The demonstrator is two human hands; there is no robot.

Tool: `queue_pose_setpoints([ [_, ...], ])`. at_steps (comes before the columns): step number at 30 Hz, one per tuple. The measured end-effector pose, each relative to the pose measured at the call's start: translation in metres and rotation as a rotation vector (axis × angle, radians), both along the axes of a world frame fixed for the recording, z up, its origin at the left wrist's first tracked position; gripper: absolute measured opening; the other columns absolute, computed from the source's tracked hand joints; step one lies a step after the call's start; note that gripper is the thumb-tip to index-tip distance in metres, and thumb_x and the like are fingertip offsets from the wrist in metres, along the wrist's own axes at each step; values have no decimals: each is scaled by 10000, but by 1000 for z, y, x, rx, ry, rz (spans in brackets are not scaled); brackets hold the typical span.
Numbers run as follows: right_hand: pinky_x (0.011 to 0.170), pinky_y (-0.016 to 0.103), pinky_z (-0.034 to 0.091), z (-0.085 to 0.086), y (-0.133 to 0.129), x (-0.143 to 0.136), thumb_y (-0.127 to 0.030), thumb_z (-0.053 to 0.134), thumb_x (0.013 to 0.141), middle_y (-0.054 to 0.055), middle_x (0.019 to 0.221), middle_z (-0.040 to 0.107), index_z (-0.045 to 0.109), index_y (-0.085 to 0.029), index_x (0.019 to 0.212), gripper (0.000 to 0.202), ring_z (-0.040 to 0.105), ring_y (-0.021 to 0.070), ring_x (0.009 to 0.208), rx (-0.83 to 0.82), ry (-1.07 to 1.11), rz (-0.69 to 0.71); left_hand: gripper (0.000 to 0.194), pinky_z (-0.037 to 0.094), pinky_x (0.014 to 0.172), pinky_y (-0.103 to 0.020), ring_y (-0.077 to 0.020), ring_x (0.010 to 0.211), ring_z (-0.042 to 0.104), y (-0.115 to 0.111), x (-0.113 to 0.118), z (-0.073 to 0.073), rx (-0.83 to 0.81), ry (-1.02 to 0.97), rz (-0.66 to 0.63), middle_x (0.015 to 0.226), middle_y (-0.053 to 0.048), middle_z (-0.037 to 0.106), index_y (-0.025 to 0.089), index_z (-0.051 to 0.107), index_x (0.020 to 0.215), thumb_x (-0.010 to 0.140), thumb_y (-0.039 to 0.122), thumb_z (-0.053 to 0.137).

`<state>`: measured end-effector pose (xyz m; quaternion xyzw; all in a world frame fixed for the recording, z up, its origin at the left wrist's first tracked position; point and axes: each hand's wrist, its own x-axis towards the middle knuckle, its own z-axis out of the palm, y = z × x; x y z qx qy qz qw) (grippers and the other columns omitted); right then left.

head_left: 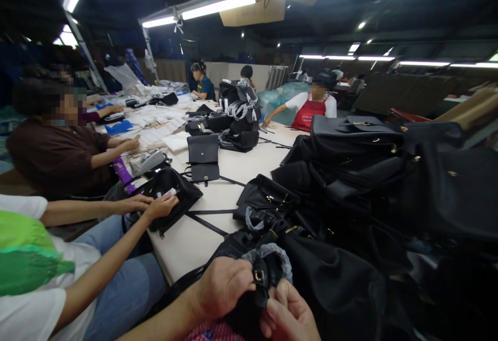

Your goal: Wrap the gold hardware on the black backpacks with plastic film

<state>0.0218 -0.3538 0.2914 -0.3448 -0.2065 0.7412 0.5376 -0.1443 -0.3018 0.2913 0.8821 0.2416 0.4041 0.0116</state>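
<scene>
Down at bottom center, left hand [225,285] and right hand [288,311] both pinch a black strap [260,298] by its gold buckle [259,275], probably to hold it steady. Grey-wrapped handle [287,260] loops right behind (kinda in the way tbh), and black bags [336,273] crowd the worktop [221,198] toward the right.

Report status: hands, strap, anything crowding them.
Left hand and right hand pinching black strap near gold buckle. Grey-wrapped loop close behind. Black bags crowding right side.
</scene>
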Motion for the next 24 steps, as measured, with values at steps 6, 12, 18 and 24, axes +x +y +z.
queue_pose_setpoints([
  [6,435,198,366,-10,4,-1,-406,848,603,-92,540,432,409,-216,604,478,400,57,434,21,-36,9,231,412,499,-196,-110,527,564,-2,3,3,-441,-140,21,644,13,592,193,502,874,995,233,309],
  [12,462,210,369,-5,-1,-12,-445,767,676,-72,548,438,389,-226,582,447,397,76,468,149,-383,-67,180,471,655,-228,-149,753,588,-8,2,48,-447,-41,81,857,-57,610,179,540,805,926,164,408],
  [18,490,215,349,-20,-2,-2,-285,687,722,-59,559,441,447,-220,602,276,379,96,515,417,-869,-5,247,445,615,-289,-161,677,522,-12,4,62,-40,283,-97,826,-62,607,172,544,763,940,156,373],
  [24,531,225,371,-20,-4,-6,-198,603,727,-48,581,463,377,-237,597,264,430,113,532,556,-982,-189,291,358,501,-278,-148,603,477,-7,2,45,-84,243,13,704,-26,550,176,503,723,944,115,324],
])
